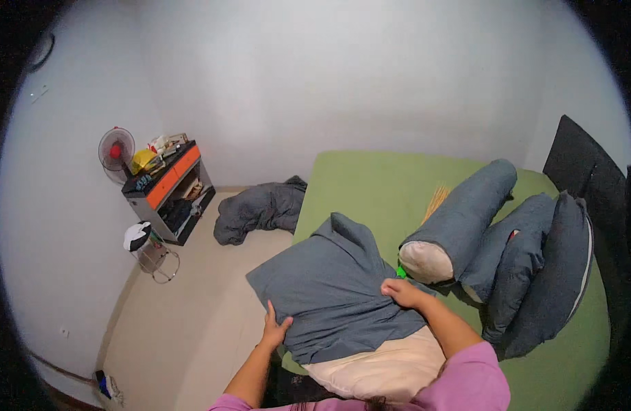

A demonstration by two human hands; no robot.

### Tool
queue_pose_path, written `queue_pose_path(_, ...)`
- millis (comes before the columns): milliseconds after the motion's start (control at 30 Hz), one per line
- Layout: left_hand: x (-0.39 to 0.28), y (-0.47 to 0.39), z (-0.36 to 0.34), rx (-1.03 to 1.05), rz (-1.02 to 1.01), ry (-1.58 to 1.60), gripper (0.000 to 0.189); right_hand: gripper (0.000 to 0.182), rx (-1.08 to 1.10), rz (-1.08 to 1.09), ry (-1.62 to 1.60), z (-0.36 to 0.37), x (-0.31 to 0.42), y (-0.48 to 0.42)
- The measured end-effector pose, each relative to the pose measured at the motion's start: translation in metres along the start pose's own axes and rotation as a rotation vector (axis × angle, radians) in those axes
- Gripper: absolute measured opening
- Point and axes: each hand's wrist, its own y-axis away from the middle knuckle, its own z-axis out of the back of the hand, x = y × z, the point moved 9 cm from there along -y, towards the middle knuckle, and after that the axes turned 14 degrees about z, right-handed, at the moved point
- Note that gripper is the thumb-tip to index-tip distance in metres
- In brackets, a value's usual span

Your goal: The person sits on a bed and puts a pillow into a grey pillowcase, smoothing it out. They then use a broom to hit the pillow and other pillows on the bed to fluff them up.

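Note:
A grey-blue pillowcase [336, 282] covers the far part of a cream pillow [382, 365], whose near part is bare and lies against my body at the bed's edge. My left hand [275, 326] touches the pillowcase's left side with thumb and fingers apart; whether it grips the cloth is unclear. My right hand [404, 293] is closed on bunched cloth at the pillowcase's right side. The far end of the case lies loose and creased on the green bed sheet [372, 180].
Right of the pillowcase lie a grey bolster [464, 221], grey pillows [552, 282] and a stick broom [436, 201], before a dark headboard [582, 159]. A dark bundled blanket [261, 210] rests beyond the bed's left edge. A shelf unit [171, 190] with a fan [116, 150] and a stool [159, 259] stand left.

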Motion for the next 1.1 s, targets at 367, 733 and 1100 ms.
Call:
queue_pose_path(367,-0.024,0.105,-0.029,0.632,0.163,0.073,0.104,0.088,0.199,-0.607,0.216,0.034,0.009,0.035)
queue_pose_path(733,-0.156,0.066,-0.097,0.573,-0.416,-0.026,0.077,0.033,0.248,-0.032,1.112,0.155,0.361,-0.103)
queue_pose_path(1100,-0.057,-0.017,-0.045,0.200,-0.139,0.405,0.065,0.074,0.888,0.094,0.762,0.014,0.295,-0.033)
